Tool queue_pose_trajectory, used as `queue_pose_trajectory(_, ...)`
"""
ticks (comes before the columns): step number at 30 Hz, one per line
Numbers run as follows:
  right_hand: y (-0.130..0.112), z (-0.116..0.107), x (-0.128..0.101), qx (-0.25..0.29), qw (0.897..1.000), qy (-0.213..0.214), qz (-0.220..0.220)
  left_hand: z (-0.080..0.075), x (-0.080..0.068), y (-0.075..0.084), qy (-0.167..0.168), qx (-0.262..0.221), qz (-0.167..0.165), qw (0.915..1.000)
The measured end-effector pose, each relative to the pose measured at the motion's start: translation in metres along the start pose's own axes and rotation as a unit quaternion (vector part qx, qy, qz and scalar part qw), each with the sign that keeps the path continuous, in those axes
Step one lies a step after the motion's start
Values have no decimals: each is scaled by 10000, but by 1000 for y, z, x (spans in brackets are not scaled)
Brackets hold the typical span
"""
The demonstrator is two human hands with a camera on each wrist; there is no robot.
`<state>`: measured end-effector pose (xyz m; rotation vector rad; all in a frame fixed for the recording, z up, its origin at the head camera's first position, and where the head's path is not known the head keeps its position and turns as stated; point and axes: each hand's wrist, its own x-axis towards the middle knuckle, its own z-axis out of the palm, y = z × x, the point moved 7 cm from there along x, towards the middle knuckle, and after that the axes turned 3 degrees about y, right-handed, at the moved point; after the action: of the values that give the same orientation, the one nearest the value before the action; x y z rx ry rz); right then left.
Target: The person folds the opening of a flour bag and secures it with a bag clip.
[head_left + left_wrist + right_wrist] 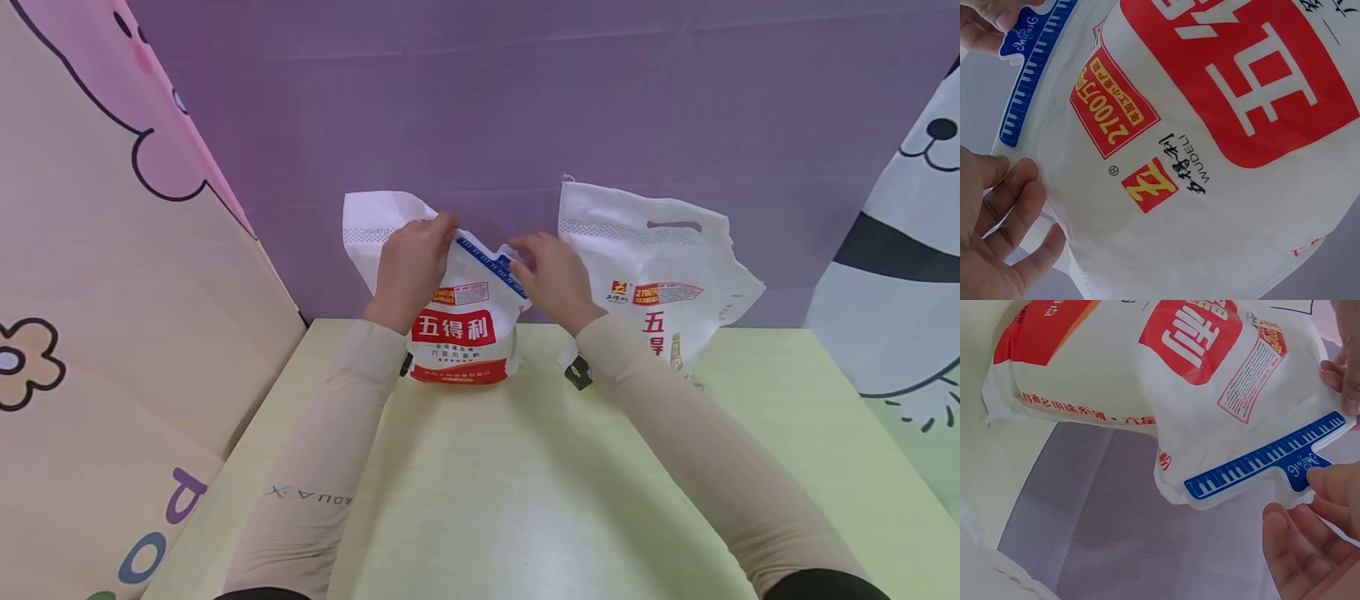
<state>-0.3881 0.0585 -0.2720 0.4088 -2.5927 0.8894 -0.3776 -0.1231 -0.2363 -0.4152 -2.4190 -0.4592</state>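
The flour bag (467, 321) stands upright on the table (525, 500) against the purple backdrop (525, 100), its folded top sealed by a blue clip (491, 265) that runs between the two hands. The left hand (411, 268) has its fingers curled over the top left corner of the bag, with the loose white flap rising just behind the fingertips; in the left wrist view those fingers (1010, 206) lie against the bag's edge just below the clip's end. The right hand (553, 279) takes the clip's tab end, and the right wrist view shows its fingertips (1329, 481) pinching the tab while the clip's toothed bar stretches away from them across the fold. The bag looks soft, filled and fairly heavy at the bottom, with a smooth woven skin that would likely slide, so the firmest hold is probably the stiff clip and the gathered fold beneath it. A second bag (660, 275) stands just beyond the right hand.
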Motion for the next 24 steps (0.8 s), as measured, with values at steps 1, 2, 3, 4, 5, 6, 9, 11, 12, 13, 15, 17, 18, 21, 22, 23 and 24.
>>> queue_pose_trajectory(1, 1, -1, -2, 56, 10000, 32, -17, 0, 0, 0, 10, 2, 8, 10000)
queue_pose_trajectory(2, 2, -3, -4, 108, 9999, 74, -42, 1, 0, 0, 24, 4, 18, 10000)
queue_pose_trajectory(3, 4, -4, -6, 170, 9998, 126, -68, 1, 0, 0, 44, 7, 29, 10000)
queue_pose_trajectory(4, 5, -6, -9, 251, 9995, 175, -103, 1, 0, 1, 65, 3, 39, 10000)
queue_pose_trajectory(5, 6, -8, -12, 311, 9991, 232, -140, 2, 0, 1, 91, -13, 54, 9999)
queue_pose_trajectory(6, 8, -9, -15, 392, 9986, 299, -177, 2, 0, 1, 103, -15, 60, 9999)
queue_pose_trajectory(9, 14, -15, -25, 676, 9962, 470, -274, 3, -1, 1, 184, -63, 90, 9998)
queue_pose_trajectory(11, 20, -18, -33, 902, 9939, 550, -305, 4, -2, 2, 246, -90, 86, 9996)
queue_pose_trajectory(12, 23, -19, -38, 1015, 9927, 581, -298, 4, -2, 2, 286, -87, 88, 9995)
queue_pose_trajectory(13, 26, -20, -42, 1094, 9917, 605, -290, 5, -2, 2, 337, -82, 98, 9993)
queue_pose_trajectory(15, 34, -22, -51, 1230, 9901, 619, -257, 5, -3, 3, 419, -78, 102, 9990)
queue_pose_trajectory(17, 41, -22, -59, 1303, 9894, 619, -192, 6, -4, 5, 478, -75, 88, 9988)
queue_pose_trajectory(18, 45, -23, -63, 1347, 9889, 617, -146, 6, -5, 6, 502, -74, 84, 9987)
queue_pose_trajectory(21, 57, -25, -76, 1541, 9859, 651, 47, 7, -8, 9, 536, -53, 42, 9985)
queue_pose_trajectory(22, 61, -26, -80, 1625, 9844, 669, 118, 7, -9, 10, 555, -48, 33, 9984)
queue_pose_trajectory(23, 66, -27, -83, 1698, 9829, 680, 194, 8, -10, 12, 587, -33, 37, 9983)
queue_pose_trajectory(24, 69, -27, -87, 1789, 9811, 683, 262, 7, -11, 13, 626, -14, 45, 9980)
